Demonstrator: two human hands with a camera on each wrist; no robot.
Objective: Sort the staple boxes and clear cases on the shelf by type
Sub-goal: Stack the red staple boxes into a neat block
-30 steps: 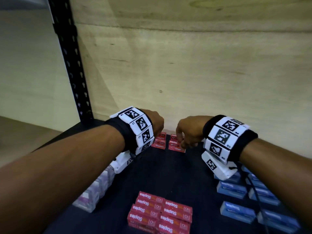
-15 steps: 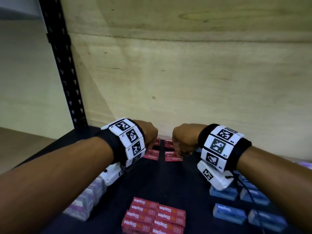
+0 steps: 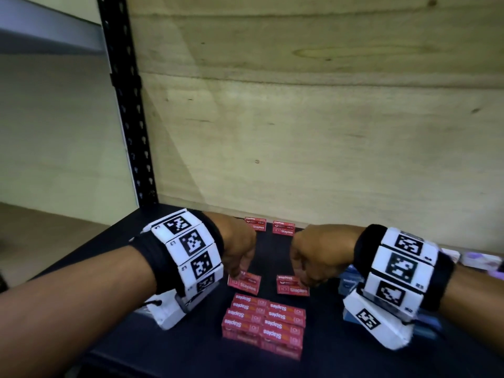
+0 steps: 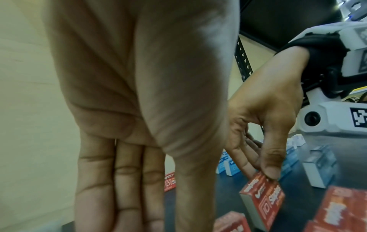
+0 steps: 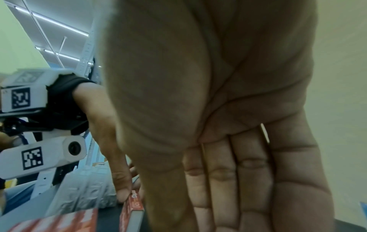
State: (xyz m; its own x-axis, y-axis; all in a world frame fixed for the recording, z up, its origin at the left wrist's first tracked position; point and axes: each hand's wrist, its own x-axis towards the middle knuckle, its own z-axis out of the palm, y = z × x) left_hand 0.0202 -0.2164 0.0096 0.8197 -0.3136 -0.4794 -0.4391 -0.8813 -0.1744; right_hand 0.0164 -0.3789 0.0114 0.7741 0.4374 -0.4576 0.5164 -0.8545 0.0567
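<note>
Fingertips hidden; left hand (image 3: 240,249) and right hand (image 3: 313,257) each pinch a red staple box (image 3: 244,283), (image 3: 292,285); red stack (image 3: 263,323) just nearer.

Your arms are bare, no sleeves. Each wrist has a black fabric cuff w/ a band of white blocks around it, left wrist band (image 3: 188,251) and right wrist band (image 3: 401,267), each block w/ a black square marker. Under each sits a white camera housing w/ round lens, same marker, thin black cable.
</note>
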